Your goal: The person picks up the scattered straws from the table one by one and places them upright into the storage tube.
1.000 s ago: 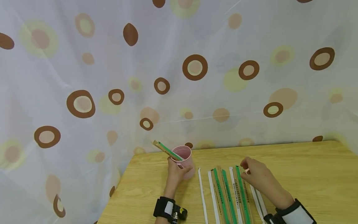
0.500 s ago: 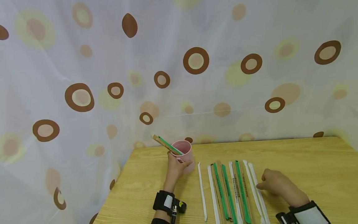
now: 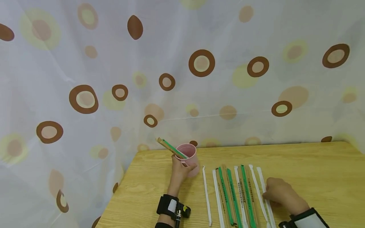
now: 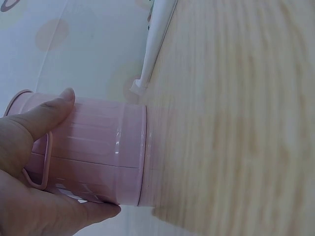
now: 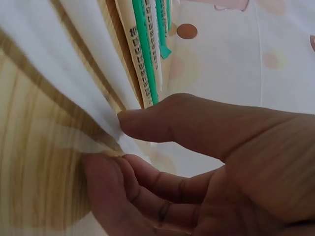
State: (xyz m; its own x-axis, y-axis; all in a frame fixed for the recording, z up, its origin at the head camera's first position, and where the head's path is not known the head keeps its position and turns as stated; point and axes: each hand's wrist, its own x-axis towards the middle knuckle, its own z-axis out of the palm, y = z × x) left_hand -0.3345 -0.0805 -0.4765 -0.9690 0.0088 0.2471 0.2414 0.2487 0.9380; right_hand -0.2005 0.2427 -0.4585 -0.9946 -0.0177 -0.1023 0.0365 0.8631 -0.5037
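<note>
Soft light puts small glints on the pink cup, while the right wrist view blurs the nearest white straw and its shadow.

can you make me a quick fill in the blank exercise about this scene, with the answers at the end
1. The left hand holds a cup whose colour is ____.
2. In the head view, the straws in the cup lean toward the picture's ____ edge.
3. The right hand is at the rightmost straw on the table, which is coloured ____.

Missing words: pink; left; white
</note>
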